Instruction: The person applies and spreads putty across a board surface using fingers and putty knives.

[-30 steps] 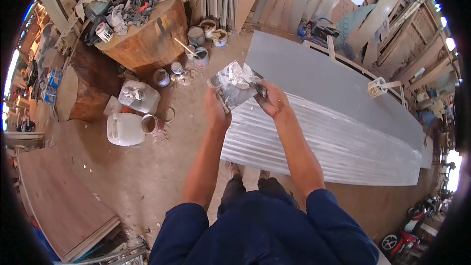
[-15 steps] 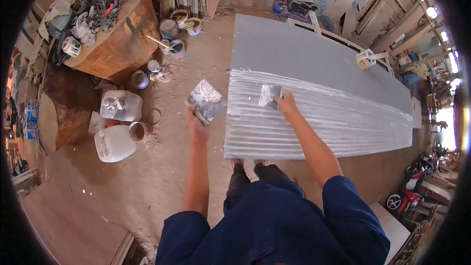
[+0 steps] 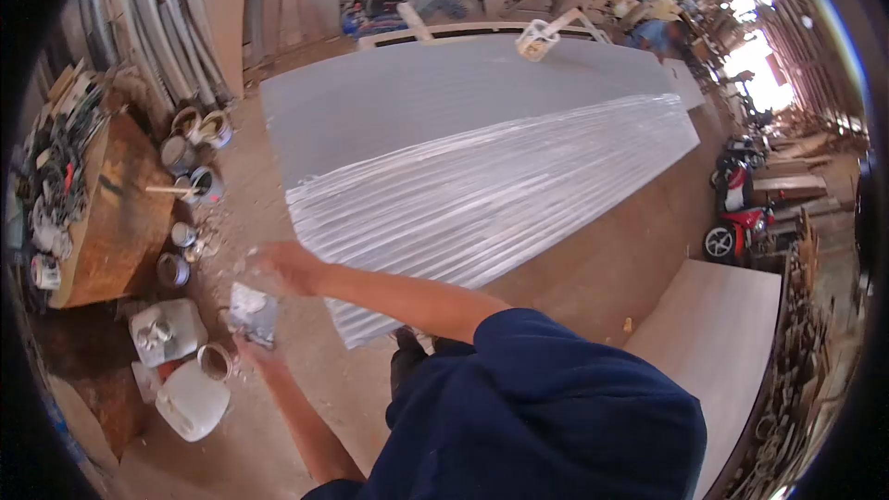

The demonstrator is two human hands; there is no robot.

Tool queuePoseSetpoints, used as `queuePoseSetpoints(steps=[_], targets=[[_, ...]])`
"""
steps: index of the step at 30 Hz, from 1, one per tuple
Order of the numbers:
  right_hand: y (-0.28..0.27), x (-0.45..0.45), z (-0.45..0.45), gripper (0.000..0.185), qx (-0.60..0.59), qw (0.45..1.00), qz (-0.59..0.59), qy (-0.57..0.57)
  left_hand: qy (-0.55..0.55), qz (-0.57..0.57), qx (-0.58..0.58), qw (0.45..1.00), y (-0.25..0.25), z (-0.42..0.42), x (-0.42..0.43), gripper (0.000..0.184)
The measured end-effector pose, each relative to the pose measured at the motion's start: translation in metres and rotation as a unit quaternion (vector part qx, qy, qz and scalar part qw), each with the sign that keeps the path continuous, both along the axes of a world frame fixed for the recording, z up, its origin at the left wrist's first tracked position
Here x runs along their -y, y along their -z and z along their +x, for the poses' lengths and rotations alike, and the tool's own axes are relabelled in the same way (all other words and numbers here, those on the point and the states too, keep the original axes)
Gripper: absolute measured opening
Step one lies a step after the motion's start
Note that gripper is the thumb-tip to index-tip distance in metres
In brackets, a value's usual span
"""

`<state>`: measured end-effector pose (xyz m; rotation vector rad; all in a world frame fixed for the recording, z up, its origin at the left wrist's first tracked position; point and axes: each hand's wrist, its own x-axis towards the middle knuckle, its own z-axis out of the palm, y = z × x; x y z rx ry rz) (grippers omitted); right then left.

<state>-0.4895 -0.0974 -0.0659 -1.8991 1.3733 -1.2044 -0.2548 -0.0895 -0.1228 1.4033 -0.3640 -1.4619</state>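
Note:
My left hand [image 3: 259, 350] is closed around the edge of a flat metal filler plate [image 3: 262, 322] with a lump of white filler paste [image 3: 247, 299] on it, held over the floor left of the panel. My right hand [image 3: 289, 268] is just above and to the right of the plate, blurred by motion. Its fingers are closed on a putty scraper, whose blade is mostly smeared out in this view. A large grey panel [image 3: 389, 97] lies ahead, its near half coated in streaky white ridges [image 3: 444, 213].
Open tins [image 3: 173, 270] and white plastic jugs [image 3: 194, 400] stand on the floor at left, beside a wooden block [image 3: 120, 213] heaped with cables. A white bucket [image 3: 536, 40] sits at the panel's far edge. A red motorcycle [image 3: 738, 213] and a pale board [image 3: 713, 343] are at right.
My right hand has left the panel's surface and swung left to the filler plate. My left hand has lowered with the plate. My view has turned to the right.

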Motion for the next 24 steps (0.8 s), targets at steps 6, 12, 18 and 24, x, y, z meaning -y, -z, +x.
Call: queuePoseSetpoints(steps=[6, 12, 18, 24], targets=[[-0.035, -0.042, -0.012, 0.044, -0.124, 0.99, -0.07, 0.016, 0.057, -0.172, 0.028, 0.983, 0.0, -0.005, 0.027, 0.036], [0.01, -0.052, -0.058, 0.04, -0.187, 0.982, 0.007, -0.01, 0.053, -0.198, -0.06, 0.977, -0.046, -0.049, 0.006, 0.034], [0.022, -0.029, -0.157, 0.032, -0.181, 0.97, 0.147, -0.064, -0.107, -0.151, -0.089, 0.979, -0.097, -0.086, -0.073, 0.037], [0.041, 0.079, -0.193, 0.032, -0.316, 0.94, 0.021, -0.129, -0.237, -0.132, -0.104, 0.957, -0.065, -0.107, -0.222, 0.042]])
